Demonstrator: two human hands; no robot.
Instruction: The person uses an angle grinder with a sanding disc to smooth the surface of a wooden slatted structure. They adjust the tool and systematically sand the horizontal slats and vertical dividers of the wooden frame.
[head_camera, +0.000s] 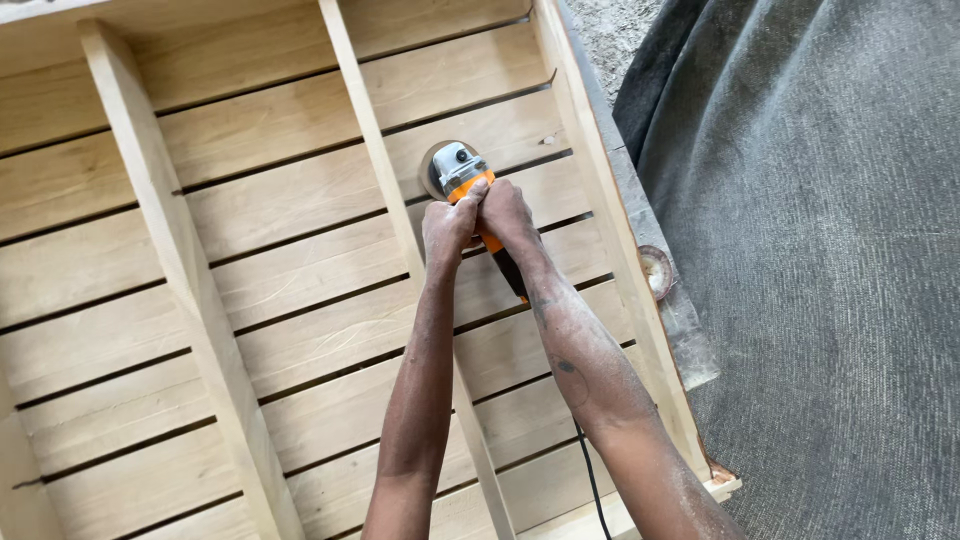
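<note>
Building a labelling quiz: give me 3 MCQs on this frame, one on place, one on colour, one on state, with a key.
1. Where does the grinder sit?
A. on the grey cloth
B. on the slats, right of the middle rib
C. on the floor

2. What colour is the grinder's body?
A. blue
B. green
C. orange

3. How is the grinder held?
A. by both hands
B. by one hand
C. by no hand

Key:
1 B, its head rests on the wooden slats just right of the middle rib.
2 C, the housing shows orange next to a grey head.
3 A, the left hand and right hand both wrap its body.
</note>
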